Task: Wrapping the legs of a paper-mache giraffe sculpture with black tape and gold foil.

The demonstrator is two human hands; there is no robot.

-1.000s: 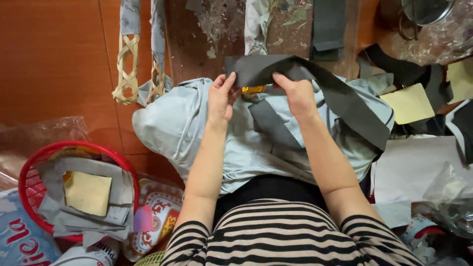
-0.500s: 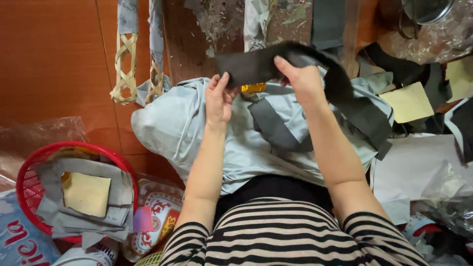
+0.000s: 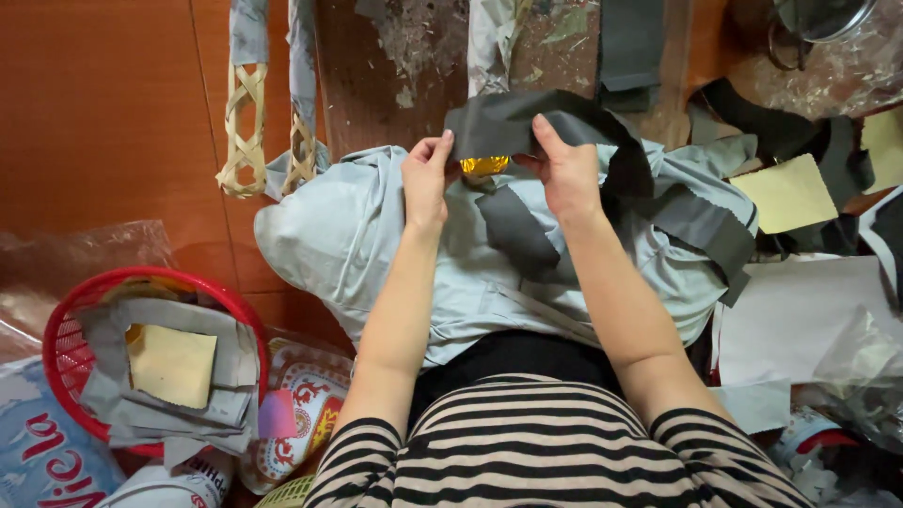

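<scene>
Dark strip: a long band of dark grey fabric (image 3: 527,118), held up over the lap, just beyond both hands. Its long axis runs left to right, then bends down and trails off to the right over the bundle.
Left hand: the left hand (image 3: 425,179) is closed, thumb and fingers pinching the strip's left end at its lower edge.
Right hand: the right hand (image 3: 564,169) is closed on the strip a little right of the left hand, thumb up against the cloth.
Nearer hand: both grip it; the right one sits nearer the long trailing part, the left nearer the free end.
Yellow piece: a small shiny yellow object (image 3: 484,166) lies between the two hands, just under the strip; what it is cannot be told.
Pale bundle: a light blue-grey cloth bundle (image 3: 329,226) rests on the lap beneath the hands, with another dark strip (image 3: 517,230) lying across it.
Red basket: a round red plastic basket (image 3: 66,329), near left, holds grey fabric pieces and a pale yellow square (image 3: 171,365).
Packages: a blue and white printed bag (image 3: 38,461) at the near-left corner; a round red and white patterned pack (image 3: 301,404) just right of the basket.
Far right: a pale yellow card (image 3: 790,193) among dark strips.
Far side: two woven cane straps (image 3: 246,132) hang over the brown wooden surface (image 3: 103,103).
</scene>
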